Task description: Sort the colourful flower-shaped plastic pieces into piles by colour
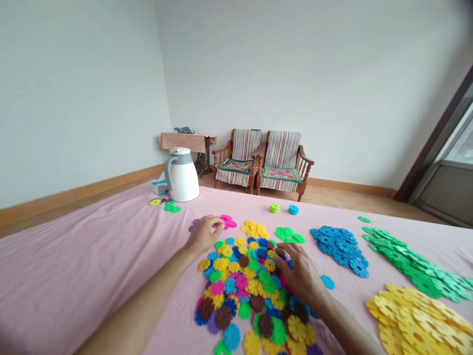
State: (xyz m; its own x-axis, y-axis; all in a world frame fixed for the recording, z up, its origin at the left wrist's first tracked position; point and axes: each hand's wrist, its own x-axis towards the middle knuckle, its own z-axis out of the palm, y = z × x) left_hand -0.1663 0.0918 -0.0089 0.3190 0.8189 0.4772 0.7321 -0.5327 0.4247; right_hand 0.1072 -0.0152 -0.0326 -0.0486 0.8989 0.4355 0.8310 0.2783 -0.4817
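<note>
My left hand is at the far left edge of the mixed pile, thumb and fingertips curled together beside a small group of pink notched discs. Anything between those fingertips is too small to make out. A few purple discs lie partly behind this hand. Over the right side of the mixed pile of flower-shaped plastic discs, my right hand reaches down with fingers bent and apart, the tips touching discs. Small groups of yellow discs and green discs lie between and beyond the hands.
Larger heaps of blue discs, green discs and yellow discs lie to the right. Two short stacks, lime and blue, stand farther back. A white jug stands at the back left on the pink cloth.
</note>
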